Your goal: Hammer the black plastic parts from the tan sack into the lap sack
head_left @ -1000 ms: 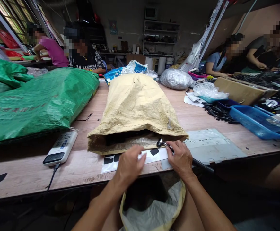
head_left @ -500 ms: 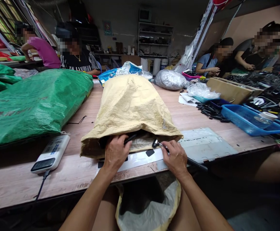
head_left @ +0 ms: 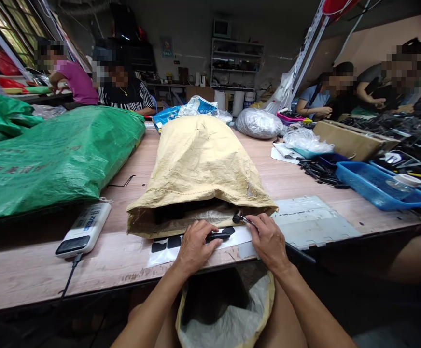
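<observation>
My right hand (head_left: 269,241) is wrapped round a small hammer (head_left: 237,217). Its metal head points left at the sack's mouth, and its black handle comes out below the hand past the table edge. My left hand (head_left: 198,247) holds a short black rod-like part (head_left: 218,236) between thumb and fingers, lying above a white strip (head_left: 176,254) with black patches. Just behind both hands gapes the open mouth of a yellow woven sack (head_left: 201,159), with dark contents inside. Below the table edge, a second open sack (head_left: 228,326) sits between my legs.
A green sack (head_left: 58,159) and a white power bank (head_left: 83,229) with a cable lie on the left. To the right are a grey sheet (head_left: 315,222), loose black parts (head_left: 322,175) and a blue tray (head_left: 380,193). Several co-workers sit or stand farther back.
My left hand has come out of the yellow sack's mouth and moved right, bringing the black part over the white strip. My right hand still holds the hammer. The whole view has shifted slightly.
</observation>
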### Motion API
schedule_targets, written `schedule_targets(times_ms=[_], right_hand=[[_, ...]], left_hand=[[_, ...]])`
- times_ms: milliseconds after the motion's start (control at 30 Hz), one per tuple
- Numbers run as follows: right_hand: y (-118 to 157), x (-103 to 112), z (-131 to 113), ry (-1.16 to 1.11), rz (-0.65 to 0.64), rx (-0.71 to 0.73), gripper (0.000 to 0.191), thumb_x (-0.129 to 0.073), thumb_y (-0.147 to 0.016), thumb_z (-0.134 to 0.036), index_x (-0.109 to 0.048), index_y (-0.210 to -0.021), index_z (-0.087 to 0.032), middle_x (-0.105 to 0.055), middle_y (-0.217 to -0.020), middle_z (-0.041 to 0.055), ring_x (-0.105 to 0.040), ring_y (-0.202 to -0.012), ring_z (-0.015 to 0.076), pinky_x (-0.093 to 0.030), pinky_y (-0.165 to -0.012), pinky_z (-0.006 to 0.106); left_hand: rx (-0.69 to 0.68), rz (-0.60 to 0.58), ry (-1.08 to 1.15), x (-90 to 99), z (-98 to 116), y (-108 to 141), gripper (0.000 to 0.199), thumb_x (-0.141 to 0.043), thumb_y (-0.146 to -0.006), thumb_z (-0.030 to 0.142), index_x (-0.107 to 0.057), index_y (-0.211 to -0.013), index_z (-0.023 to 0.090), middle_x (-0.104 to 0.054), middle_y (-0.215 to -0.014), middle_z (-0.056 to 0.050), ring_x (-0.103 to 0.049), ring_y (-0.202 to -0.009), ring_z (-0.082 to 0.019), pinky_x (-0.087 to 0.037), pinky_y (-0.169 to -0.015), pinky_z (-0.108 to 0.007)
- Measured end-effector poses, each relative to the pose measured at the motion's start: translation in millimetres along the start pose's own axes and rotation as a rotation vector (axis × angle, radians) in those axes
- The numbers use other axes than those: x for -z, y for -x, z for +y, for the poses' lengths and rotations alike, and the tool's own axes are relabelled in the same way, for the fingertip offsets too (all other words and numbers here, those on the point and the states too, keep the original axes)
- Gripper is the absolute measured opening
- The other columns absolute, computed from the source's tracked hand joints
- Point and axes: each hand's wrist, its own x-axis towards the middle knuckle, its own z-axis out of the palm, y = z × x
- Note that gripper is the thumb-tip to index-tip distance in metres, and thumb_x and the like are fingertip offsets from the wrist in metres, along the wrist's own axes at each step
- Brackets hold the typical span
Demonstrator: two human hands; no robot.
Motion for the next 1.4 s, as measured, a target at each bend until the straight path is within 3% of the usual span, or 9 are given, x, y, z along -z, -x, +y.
schedule_targets(times_ms=[133,267,600,800,967,1067,1167,1300,1400], right_hand=[[6.2,17.0,-16.8,-0.253,0.050,-0.005,0.025,-0.050,-0.100,-0.028,-0.066,-0.118,-0.023,-0.066,-0.102,0.0061,-0.062,-0.099,0.0195,-0.049,-0.090,0.033],[14.1,26.2,-33.3,-0.383,-0.014,-0.002,0.025,-0.050,-0.100,-0.026,-0.066,-0.119,-0.023,-0.067,-0.103,0.0061,-0.064,-0.098,0.0185,-0.051,-0.087,0.032],[19.3,35.7,-53.1,-0.288,0.118,0.094,0.030,-0.052,-0.098,-0.021,-0.065,-0.125,-0.024,-0.068,-0.105,0.0084,-0.066,-0.098,0.0203,-0.053,-0.089,0.034],[27.2,24.8,-51.8,-0.175,-0.019,0.062,0.029,-0.047,-0.101,-0.022,-0.066,-0.123,-0.024,-0.067,-0.094,0.0059,-0.066,-0.088,0.0184,-0.052,-0.082,0.030],[21.7,28.0,-62.3,-0.237,0.050,0.103,0.030,-0.049,-0.099,-0.022,-0.065,-0.124,-0.024,-0.068,-0.099,0.0072,-0.065,-0.092,0.0192,-0.052,-0.084,0.031],[21.7,25.2,-68.1,-0.244,0.008,0.130,0.031,-0.048,-0.099,-0.022,-0.065,-0.125,-0.025,-0.067,-0.096,0.0067,-0.065,-0.091,0.0191,-0.052,-0.082,0.031],[22.3,20.9,-66.8,-0.220,-0.069,0.117,0.030,-0.048,-0.100,-0.023,-0.067,-0.123,-0.026,-0.067,-0.092,0.0050,-0.065,-0.086,0.0178,-0.051,-0.079,0.029],[12.1,21.5,-48.9,-0.221,-0.013,0.087,0.028,-0.050,-0.099,-0.026,-0.067,-0.122,-0.027,-0.069,-0.101,0.0054,-0.065,-0.094,0.0185,-0.050,-0.085,0.030],[-0.7,19.6,-22.9,-0.121,0.022,0.046,0.025,-0.052,-0.098,-0.029,-0.070,-0.116,-0.027,-0.068,-0.097,0.0048,-0.064,-0.092,0.0193,-0.048,-0.082,0.031]], left_hand=[[0.003,0.008,0.005,-0.6,0.2,0.9,0.012,-0.073,-0.084,0.028,-0.071,-0.094,0.022,-0.065,-0.092,-0.002,-0.056,-0.092,-0.022,-0.040,-0.082,-0.034],[0.017,0.013,0.024,-2.7,-1.6,1.7,0.012,-0.072,-0.083,0.027,-0.073,-0.095,0.023,-0.065,-0.091,-0.003,-0.056,-0.093,-0.022,-0.040,-0.083,-0.034],[0.008,0.016,0.061,-3.5,-4.9,2.8,0.015,-0.070,-0.087,0.030,-0.077,-0.098,0.025,-0.063,-0.088,-0.003,-0.056,-0.091,-0.021,-0.041,-0.083,-0.033],[0.023,0.019,0.064,-2.0,-1.7,3.1,0.014,-0.072,-0.085,0.027,-0.077,-0.097,0.024,-0.063,-0.087,-0.002,-0.056,-0.092,-0.021,-0.041,-0.083,-0.033],[0.025,0.012,0.080,-1.1,-1.6,2.3,0.013,-0.073,-0.084,0.026,-0.077,-0.096,0.024,-0.063,-0.088,-0.002,-0.056,-0.093,-0.021,-0.042,-0.084,-0.033],[0.023,0.014,0.087,-1.7,-2.8,2.6,0.011,-0.073,-0.085,0.028,-0.077,-0.095,0.025,-0.062,-0.086,-0.001,-0.055,-0.091,-0.020,-0.041,-0.082,-0.032],[0.020,0.029,0.092,-2.6,-2.7,2.7,0.012,-0.072,-0.084,0.026,-0.076,-0.096,0.026,-0.061,-0.085,-0.001,-0.055,-0.090,-0.020,-0.041,-0.081,-0.032],[0.028,0.040,0.079,-3.2,-1.9,2.4,0.016,-0.073,-0.078,0.021,-0.074,-0.094,0.023,-0.063,-0.087,-0.002,-0.056,-0.091,-0.021,-0.043,-0.083,-0.033],[0.031,0.054,0.067,-3.7,-2.2,2.8,0.019,-0.071,-0.075,0.017,-0.073,-0.093,0.022,-0.063,-0.087,-0.002,-0.056,-0.091,-0.021,-0.044,-0.085,-0.034]])
